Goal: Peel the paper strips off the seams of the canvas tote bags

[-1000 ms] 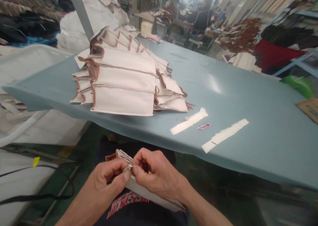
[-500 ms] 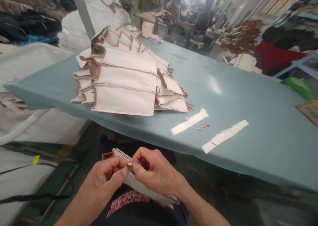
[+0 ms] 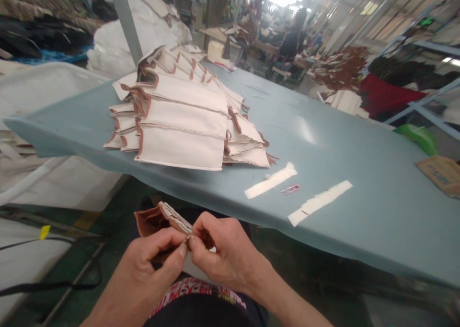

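Note:
Over my lap, a cream fabric bag (image 3: 175,217) with brown edging and a brown inside is held at its rim. My left hand (image 3: 154,264) pinches the brown-edged rim between thumb and forefinger. Right against those fingertips, my right hand (image 3: 224,250) pinches the same spot; any small thing between the fingers is hidden. The bag's lower part is mostly covered by my hands. On the table ahead lies a stack of similar cream bags (image 3: 181,147) with brown edges. Pink-handled thread snips (image 3: 290,189) rest between two white strips, a left strip (image 3: 269,181) and a right strip (image 3: 319,203).
The blue-green covered table (image 3: 323,154) runs from left to right, its front edge just beyond my hands. A cardboard piece (image 3: 440,174) and a green bag (image 3: 417,138) sit at its right side. White sacks (image 3: 115,39) stand behind the stack. A person (image 3: 291,42) is far back.
The bag has tilted so that its brown inside shows more widely, and its cream side shows less. Both hands stay pinched together at the rim. The view has shifted slightly.

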### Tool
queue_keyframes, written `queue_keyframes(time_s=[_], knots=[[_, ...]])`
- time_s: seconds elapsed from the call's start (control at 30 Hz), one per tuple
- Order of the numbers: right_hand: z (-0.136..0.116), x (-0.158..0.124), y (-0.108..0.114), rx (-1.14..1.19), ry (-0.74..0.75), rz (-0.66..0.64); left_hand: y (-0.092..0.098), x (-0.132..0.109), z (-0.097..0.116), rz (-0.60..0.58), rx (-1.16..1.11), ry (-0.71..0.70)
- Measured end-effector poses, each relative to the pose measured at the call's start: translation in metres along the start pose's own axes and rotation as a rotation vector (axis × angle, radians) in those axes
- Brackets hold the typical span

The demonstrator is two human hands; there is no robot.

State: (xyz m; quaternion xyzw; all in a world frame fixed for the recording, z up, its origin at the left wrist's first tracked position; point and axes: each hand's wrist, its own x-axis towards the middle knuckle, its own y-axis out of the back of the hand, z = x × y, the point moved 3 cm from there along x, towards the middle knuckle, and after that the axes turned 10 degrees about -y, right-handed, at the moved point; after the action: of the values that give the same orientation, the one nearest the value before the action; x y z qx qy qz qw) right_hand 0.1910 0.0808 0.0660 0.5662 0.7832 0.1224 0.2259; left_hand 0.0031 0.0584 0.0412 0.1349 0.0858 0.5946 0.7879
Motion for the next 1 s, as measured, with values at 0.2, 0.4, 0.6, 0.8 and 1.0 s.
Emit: queue_keyframes(time_s=[0.2, 0.4, 0.6, 0.8, 1.0], knots=[[0.006, -0.003, -0.026, 0.260, -0.198, 0.021, 0.005, -0.003, -0.001, 0.041, -0.085, 0.067], [0.010, -0.012, -0.036, 0.345, -0.221, 0.017, 0.007, -0.008, 0.002, -0.053, -0.154, 0.085], [0.014, -0.023, -0.038, 0.332, -0.201, -0.004, 0.003, -0.015, -0.004, -0.102, -0.190, 0.149], [0.030, -0.033, -0.037, 0.211, -0.196, -0.024, 0.003, -0.017, -0.015, -0.070, -0.057, 0.068], [0.030, -0.028, -0.031, 0.111, -0.218, 0.057, -0.003, -0.008, -0.009, -0.046, 0.103, 0.003]])
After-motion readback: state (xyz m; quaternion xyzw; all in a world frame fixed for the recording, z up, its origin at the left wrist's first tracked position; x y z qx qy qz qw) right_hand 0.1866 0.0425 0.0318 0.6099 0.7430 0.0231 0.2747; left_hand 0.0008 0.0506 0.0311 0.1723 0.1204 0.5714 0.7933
